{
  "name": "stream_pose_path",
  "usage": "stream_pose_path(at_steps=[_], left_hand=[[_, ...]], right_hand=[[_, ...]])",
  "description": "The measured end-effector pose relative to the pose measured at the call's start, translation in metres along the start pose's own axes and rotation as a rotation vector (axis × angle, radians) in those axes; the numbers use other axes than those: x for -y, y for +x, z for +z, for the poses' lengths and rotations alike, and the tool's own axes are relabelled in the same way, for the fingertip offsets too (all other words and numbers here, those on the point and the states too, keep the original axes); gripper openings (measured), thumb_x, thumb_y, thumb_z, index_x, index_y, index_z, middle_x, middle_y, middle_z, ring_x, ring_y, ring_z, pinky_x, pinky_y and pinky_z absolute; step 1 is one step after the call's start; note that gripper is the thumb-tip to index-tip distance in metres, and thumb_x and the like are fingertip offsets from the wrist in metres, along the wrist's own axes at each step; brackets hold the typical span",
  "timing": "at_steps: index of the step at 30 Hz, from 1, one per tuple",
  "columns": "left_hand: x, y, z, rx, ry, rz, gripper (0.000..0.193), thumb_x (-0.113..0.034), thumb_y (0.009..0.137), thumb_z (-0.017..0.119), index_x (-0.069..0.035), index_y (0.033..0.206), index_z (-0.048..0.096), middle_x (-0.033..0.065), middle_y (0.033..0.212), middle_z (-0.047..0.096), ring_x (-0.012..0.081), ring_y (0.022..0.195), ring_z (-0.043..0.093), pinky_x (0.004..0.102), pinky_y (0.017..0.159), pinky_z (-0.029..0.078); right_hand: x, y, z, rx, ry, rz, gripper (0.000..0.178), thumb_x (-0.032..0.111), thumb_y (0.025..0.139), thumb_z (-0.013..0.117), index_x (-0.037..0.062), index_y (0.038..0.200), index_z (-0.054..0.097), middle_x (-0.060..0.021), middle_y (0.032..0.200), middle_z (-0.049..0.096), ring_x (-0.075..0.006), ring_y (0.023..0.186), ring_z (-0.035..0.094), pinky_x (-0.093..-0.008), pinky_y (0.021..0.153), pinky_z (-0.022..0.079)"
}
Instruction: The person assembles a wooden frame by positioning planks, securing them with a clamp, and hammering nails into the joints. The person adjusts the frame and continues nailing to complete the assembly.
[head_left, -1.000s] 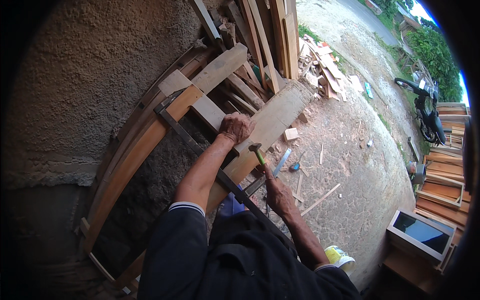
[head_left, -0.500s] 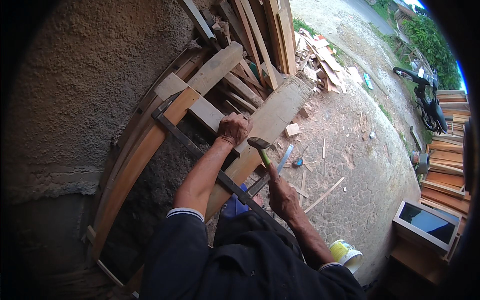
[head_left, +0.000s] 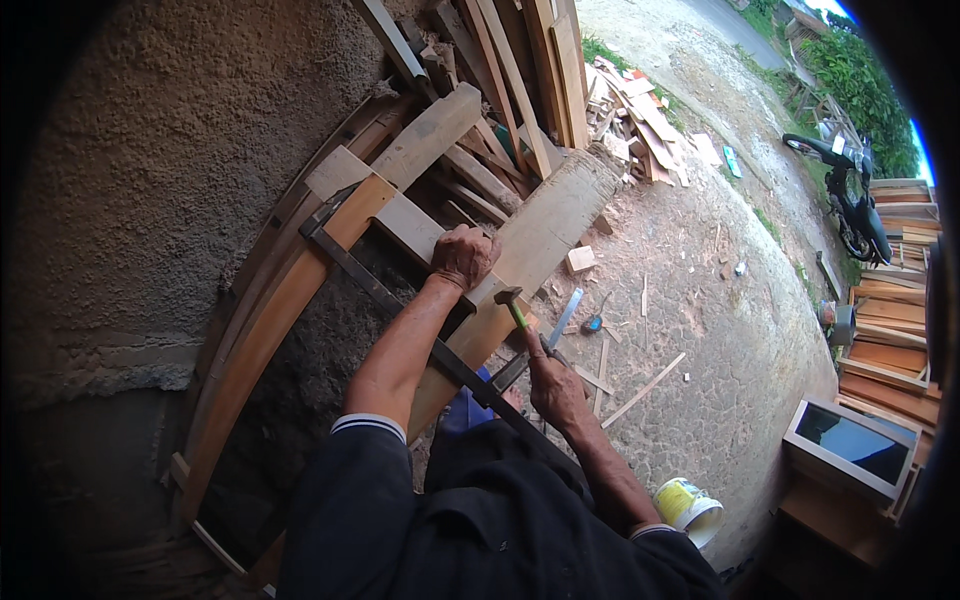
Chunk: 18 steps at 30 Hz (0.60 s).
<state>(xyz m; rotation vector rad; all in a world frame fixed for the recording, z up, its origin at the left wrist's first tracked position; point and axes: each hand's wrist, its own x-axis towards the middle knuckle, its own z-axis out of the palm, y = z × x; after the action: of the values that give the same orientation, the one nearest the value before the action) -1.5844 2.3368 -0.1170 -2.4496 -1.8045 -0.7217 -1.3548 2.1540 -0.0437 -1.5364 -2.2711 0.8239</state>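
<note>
Two hands — hammer seemingly striking plank.

**A:** What is the left hand doing?

**B:** It is closed on a small wood block; the block sits on a long plank; the plank leans over a curved wood frame.

**A:** And the right hand?

**B:** It grips a hammer; the hammer's head is right at the block.

**A:** What else is there?

**B:** A dark metal bar crosses the frame; a rough wall stands on the left; wood bits lie on the ground; a motorbike is far off; a yellow tub sits near the right arm.
</note>
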Motion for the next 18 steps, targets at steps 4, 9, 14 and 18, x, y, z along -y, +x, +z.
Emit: stream_pose_path(at_steps=[4,9,14,18], left_hand=[[0.0009,0.0012,-0.0004,-0.068,-0.001,0.020,0.039,-0.030,0.092,0.064,-0.010,0.059,0.065,0.0095,0.070,0.065,0.0292,0.073,0.066,0.0429,0.065,0.055],[0.0017,0.0011,0.0008,-0.027,0.000,0.012,0.039,-0.031,0.092,0.064,-0.011,0.059,0.065,0.0095,0.071,0.065,0.0294,0.073,0.066,0.0424,0.066,0.054],[0.0020,0.0008,0.0021,-0.062,0.000,0.027,0.040,-0.032,0.092,0.065,-0.011,0.059,0.065,0.0091,0.070,0.065,0.0293,0.072,0.065,0.0421,0.065,0.054],[0.0022,0.0006,0.0018,-0.054,0.012,0.038,0.039,-0.032,0.092,0.066,-0.011,0.059,0.065,0.0090,0.070,0.065,0.0289,0.072,0.065,0.0417,0.065,0.054]], right_hand=[[-0.0029,0.0007,-0.0016,0.043,-0.011,0.009,0.082,-0.006,0.089,0.050,0.0133,0.162,0.019,-0.0229,0.079,0.059,-0.0424,0.070,0.062,-0.0528,0.062,0.047],[-0.0033,0.0029,0.0020,0.050,0.001,-0.015,0.080,-0.005,0.089,0.049,0.0137,0.161,0.021,-0.0214,0.075,0.057,-0.0397,0.069,0.061,-0.0516,0.062,0.047],[0.0005,0.0002,0.0007,-0.086,0.020,-0.081,0.076,0.000,0.092,0.048,0.0141,0.162,0.021,-0.0212,0.072,0.056,-0.0395,0.068,0.061,-0.0513,0.062,0.048],[-0.0014,0.0036,-0.0016,0.178,-0.074,0.025,0.076,0.001,0.093,0.047,0.0145,0.162,0.019,-0.0218,0.073,0.057,-0.0408,0.068,0.061,-0.0518,0.061,0.047]])
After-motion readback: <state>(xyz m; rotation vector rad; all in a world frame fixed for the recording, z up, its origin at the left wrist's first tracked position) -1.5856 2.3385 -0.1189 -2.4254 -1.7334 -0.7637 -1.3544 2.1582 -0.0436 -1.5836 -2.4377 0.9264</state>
